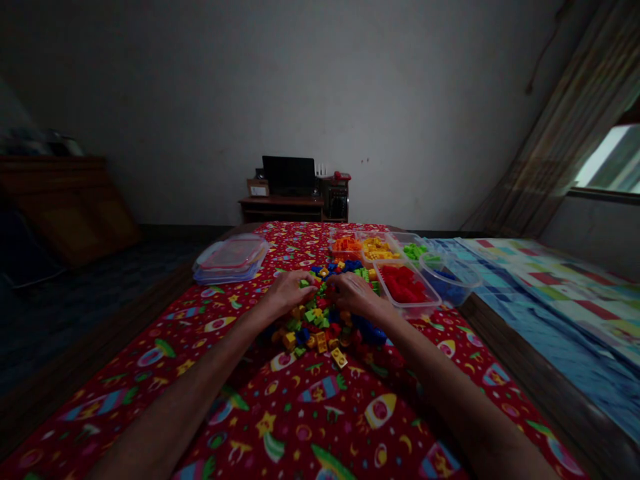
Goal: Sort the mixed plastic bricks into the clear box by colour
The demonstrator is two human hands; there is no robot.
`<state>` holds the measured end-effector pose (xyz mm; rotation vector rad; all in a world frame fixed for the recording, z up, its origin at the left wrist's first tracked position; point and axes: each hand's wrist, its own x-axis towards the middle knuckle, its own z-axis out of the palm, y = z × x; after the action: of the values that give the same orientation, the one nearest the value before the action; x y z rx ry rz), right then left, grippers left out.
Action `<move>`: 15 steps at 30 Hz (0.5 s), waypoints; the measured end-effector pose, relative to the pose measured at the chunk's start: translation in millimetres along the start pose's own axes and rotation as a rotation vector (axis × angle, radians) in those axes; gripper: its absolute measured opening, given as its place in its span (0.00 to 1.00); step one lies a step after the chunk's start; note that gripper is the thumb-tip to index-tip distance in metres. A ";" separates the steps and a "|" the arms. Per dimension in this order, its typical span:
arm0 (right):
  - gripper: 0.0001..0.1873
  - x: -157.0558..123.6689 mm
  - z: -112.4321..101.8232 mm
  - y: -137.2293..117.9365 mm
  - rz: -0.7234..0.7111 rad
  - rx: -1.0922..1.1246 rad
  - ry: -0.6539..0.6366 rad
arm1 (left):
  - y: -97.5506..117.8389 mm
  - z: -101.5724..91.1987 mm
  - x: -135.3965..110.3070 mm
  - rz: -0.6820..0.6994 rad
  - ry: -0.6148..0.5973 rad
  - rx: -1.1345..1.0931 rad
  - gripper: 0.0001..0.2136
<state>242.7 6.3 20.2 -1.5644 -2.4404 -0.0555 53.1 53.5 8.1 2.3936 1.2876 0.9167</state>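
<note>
Both hands rest on a pile of bricks (320, 323) mid tabletop (280, 413); left hand (290, 290) fingers pinch a green brick (304, 283), right hand (356, 293) fingers curl over bricks, grip unclear. Beyond, sorted tubs: red tub (406, 285), round blue tub (450, 277), stacked lids (231, 259) left

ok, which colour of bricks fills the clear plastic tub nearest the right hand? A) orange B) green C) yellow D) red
D: the clear plastic tub just beside the right hand is full of red bricks; the orange, yellow and green ones sit in tubs farther back.
</note>
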 end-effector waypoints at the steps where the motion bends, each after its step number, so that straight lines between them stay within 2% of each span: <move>1: 0.18 -0.3 -0.9 1.8 -0.001 0.011 0.008 | 0.5 0.1 -1.0 -0.033 0.009 -0.040 0.04; 7: 0.25 0.0 -9.8 4.9 -0.005 0.189 0.068 | 10.5 0.1 -3.5 -0.192 0.024 -0.333 0.21; 11: 0.25 -0.1 -12.4 1.0 -0.089 0.363 0.105 | 18.3 -4.4 -5.5 -0.229 0.003 -0.401 0.27; 15: 0.22 -0.2 -7.1 -2.7 -0.144 0.394 0.141 | 19.3 -2.7 -7.4 -0.233 -0.046 -0.462 0.32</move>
<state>241.6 3.8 27.2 -1.1741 -2.2762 0.2652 60.8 36.3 17.0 1.8593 1.1552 0.9588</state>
